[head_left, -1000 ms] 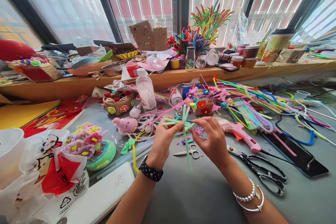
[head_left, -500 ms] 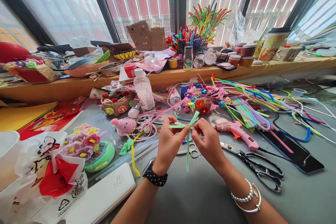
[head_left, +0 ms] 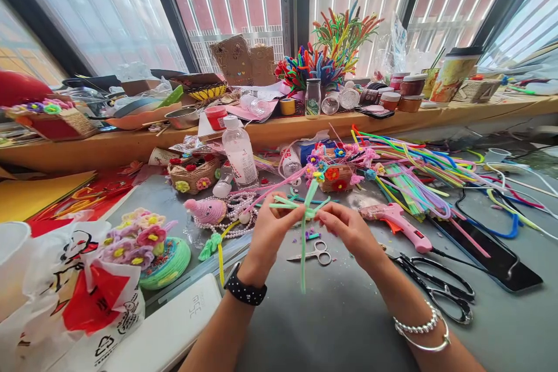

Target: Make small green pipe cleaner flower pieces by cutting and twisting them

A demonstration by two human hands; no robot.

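Note:
Light green pipe cleaners [head_left: 304, 244], crossed and bent together at a middle point, are held up over the grey table [head_left: 322, 325]. My left hand [head_left: 271, 232] pinches them near the crossing, with looped ends sticking out to the left and one long strand hanging down. On the other side my right hand [head_left: 346, 232] pinches a short end of the same pipe cleaners between thumb and fingertips. Small scissors [head_left: 321, 254] lie on the table below and behind the hands. A pink glue gun [head_left: 403, 225] rests beyond my right wrist, and large black-handled scissors [head_left: 440, 290] lie beside my right forearm.
Loose colourful pipe cleaners [head_left: 418, 180] and a black phone [head_left: 492, 256] are at the right. A pink crocheted piece [head_left: 209, 211], pearl strings, a bottle [head_left: 241, 154] and a flower basket [head_left: 194, 173] stand behind. At the left are a white power bank [head_left: 183, 317] and a plastic bag [head_left: 87, 290].
Both hands have shifted slightly left with the pipe cleaners. My right hand has drawn a little away from the crossing, and the small scissors show more fully.

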